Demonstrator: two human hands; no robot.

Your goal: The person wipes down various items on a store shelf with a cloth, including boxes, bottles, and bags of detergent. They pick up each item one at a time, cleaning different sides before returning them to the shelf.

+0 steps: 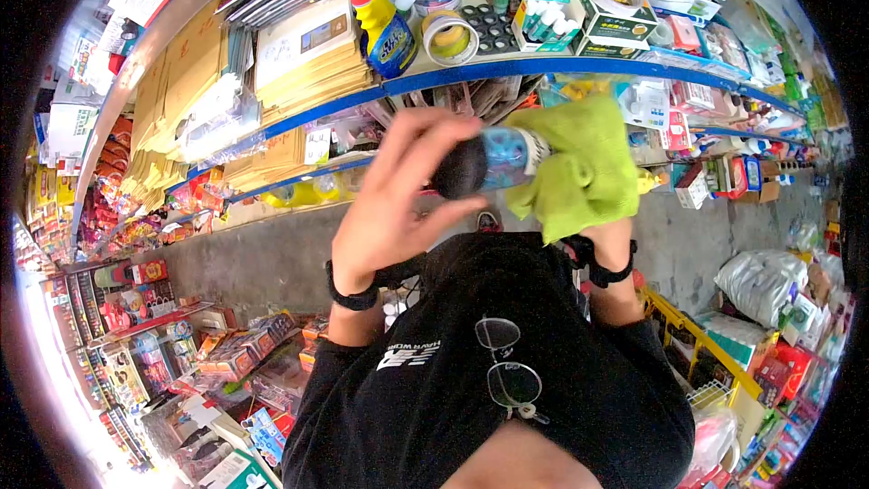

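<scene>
Item, nearest: black sleeves and a pair of glasses (507,364) hung at the collar, seen at 6 o'clock. Item: the left hand (398,195), at 9 o'clock of centre, is curled around the dark cap end of a small bottle (493,161), fingers spread over the top and thumb beneath; a black wristband is worn. Item: the right hand (605,235), at 3 o'clock of centre, is almost wholly covered by a green cloth (579,163), which is bunched around the bottle's other end; a grasp through the cloth is likely, but how far the fingers are closed cannot be told. The bottle is held level between both hands at centre, in the air over the grey floor (262,258), touching no shelf. Item, farther: a blue-edged shelf (507,68) at 12 o'clock, on which a yellow cleaner bottle (385,32), a roll of tape (450,36) and stacked brown envelopes (299,81) are carried. Risk, as judged: the bottle could be dropped to the floor if the cloth slides on its smooth label; shelf goods could be knocked by a raised elbow.
</scene>
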